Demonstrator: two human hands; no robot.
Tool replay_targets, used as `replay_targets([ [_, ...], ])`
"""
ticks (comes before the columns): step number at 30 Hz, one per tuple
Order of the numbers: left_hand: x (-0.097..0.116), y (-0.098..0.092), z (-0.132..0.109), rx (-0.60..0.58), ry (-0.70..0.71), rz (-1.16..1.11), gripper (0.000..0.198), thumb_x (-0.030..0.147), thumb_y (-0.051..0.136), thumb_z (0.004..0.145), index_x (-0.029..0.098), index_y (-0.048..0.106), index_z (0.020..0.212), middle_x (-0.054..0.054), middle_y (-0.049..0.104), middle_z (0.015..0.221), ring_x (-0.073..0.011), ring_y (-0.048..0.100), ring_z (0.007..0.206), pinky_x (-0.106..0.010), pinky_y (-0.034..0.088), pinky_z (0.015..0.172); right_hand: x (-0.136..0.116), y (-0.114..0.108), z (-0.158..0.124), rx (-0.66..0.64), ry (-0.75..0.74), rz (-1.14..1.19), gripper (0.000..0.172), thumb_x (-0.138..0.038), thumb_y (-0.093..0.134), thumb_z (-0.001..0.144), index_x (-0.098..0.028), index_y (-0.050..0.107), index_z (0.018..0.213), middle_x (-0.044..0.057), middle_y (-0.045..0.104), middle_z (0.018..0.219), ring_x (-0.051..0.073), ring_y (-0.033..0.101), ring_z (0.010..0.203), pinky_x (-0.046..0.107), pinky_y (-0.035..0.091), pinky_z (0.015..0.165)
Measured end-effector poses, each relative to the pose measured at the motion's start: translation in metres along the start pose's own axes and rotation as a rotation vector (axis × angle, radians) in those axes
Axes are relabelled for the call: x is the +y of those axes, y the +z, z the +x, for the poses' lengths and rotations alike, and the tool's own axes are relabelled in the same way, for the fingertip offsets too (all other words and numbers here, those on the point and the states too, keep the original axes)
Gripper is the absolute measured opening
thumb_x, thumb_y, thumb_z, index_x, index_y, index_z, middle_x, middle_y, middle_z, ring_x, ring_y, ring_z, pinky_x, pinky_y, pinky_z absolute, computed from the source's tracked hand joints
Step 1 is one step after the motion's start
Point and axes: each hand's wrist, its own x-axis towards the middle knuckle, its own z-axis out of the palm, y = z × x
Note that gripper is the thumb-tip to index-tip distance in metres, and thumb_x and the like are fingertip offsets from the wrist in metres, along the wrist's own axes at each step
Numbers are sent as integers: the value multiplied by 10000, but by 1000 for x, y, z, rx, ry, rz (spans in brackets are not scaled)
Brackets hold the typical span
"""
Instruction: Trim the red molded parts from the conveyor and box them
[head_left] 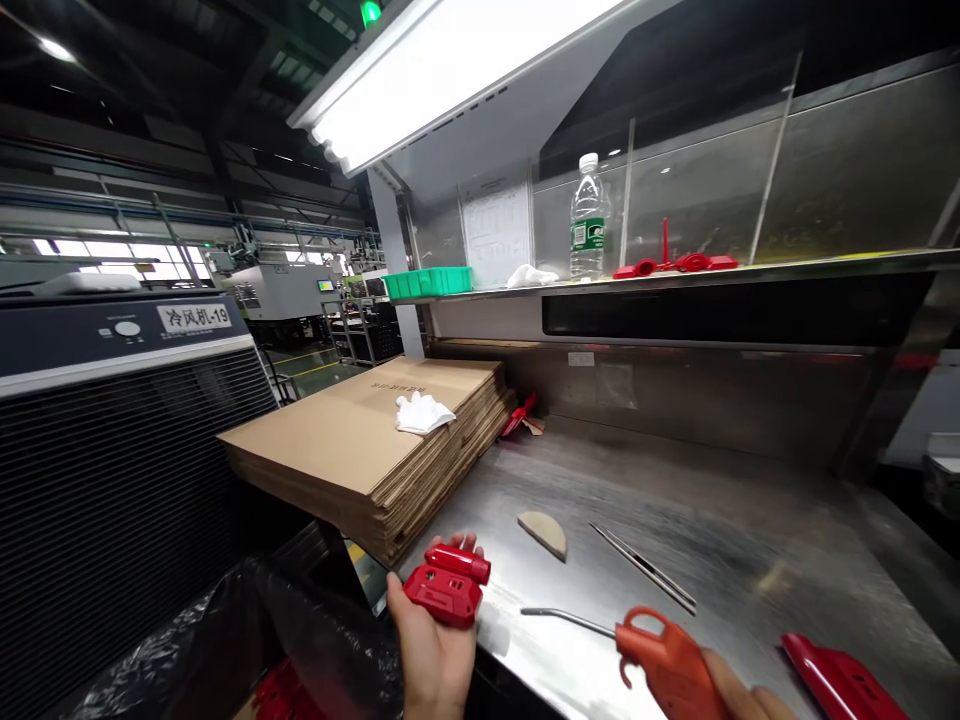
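- Red casing (442,595) sits in the upturned left hand (439,655), above the near edge of the steel bench (592,475); thumb at one side, fingertips showing behind it, a cradle more than a clamp.
- The right hand (739,697), partly cut off by the lower edge of my view, grips the orange air gun (675,665). Whether a finger presses the trigger, I can't tell.
- The gun's thin metal nozzle (566,614) points towards the casing, with its tip just beside it and not touching.
- To work well from here, I'd firm up the left fingers before any air flows; a loosely cradled piece could skid or flip.
- Best to angle the nozzle across the holes and along the rounded barrel side, rather than at bare palm or fingertips, and to turn the casing so each recess gets its share.
- A slight gap seems wise too: metal scraping that glossy red surface might mark it.
- Tweezers (645,568) and a tan half-round pad (546,535) lie on the bench beyond the nozzle, and another red piece (840,680) lies right of the gun. I'd mind the right elbow and stray gusts around them.
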Motion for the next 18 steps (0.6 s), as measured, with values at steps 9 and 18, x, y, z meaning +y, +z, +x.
replay_targets([
  [9,-5,15,-20,-99,145,421,426,591,513,872,289,614,1155,-24,655,1196,-199,598,1095,-245,461,801,-3,-8,3,-52,37,13,277,-163,412,915,-274,653,836,-36,650,587,148,662,490,198,519,453],
  [18,-14,16,-15,-183,148,557,435,590,524,847,268,632,1120,-44,672,1101,-192,612,880,-241,464,615,-1,-21,-1,-79,37,-110,216,-244,503,908,-286,653,759,-19,646,624,179,679,583,282,585,561],
])
